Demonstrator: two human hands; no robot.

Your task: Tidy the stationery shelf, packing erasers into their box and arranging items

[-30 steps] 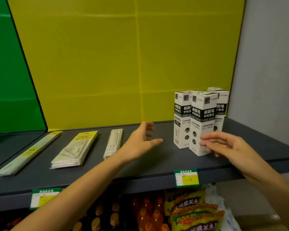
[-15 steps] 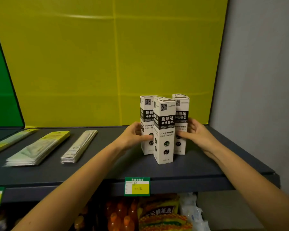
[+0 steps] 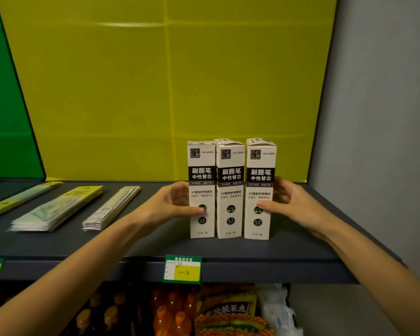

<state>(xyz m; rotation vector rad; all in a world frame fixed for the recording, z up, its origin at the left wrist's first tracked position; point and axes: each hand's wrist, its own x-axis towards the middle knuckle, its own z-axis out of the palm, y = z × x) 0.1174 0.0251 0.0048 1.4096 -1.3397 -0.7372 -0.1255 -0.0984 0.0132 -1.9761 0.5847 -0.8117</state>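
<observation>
On the right end of the grey shelf (image 3: 155, 241), three tall white-and-black refill boxes stand upright in a row, faces to the front, long axes vertical. The left box (image 3: 201, 180), middle box (image 3: 230, 190) and right box (image 3: 259, 170) sit close side by side, with thin dark slits between them; whether they touch, I cannot tell.

The person's hands bracket the row from its two ends. The left hand (image 3: 170, 204) grips the left box low down, thumb laid across the front face and fingers curled round its outer side. The right hand (image 3: 291, 204) grips the right box the same way, thumb on the front near the round marks and fingers wrapped behind its outer edge. Neither hand touches the middle box, which stands between them.

So the row lies straight across between the two palms, each hand nearest its own end box. Any squaring-up looks to me like an inward squeeze along that line, or a slide of all three together towards the yellow back panel (image 3: 131, 93). Being tall and narrow, the boxes would probably tip if pushed high; the low grip suits them.

Further left, well apart, three stacks of flat packets (image 3: 58, 209) lie on the shelf. A green-and-yellow price tag (image 3: 182, 269) hangs on the front edge below the boxes. No erasers or eraser box are in sight, so that part of the job seems to lie elsewhere.
</observation>
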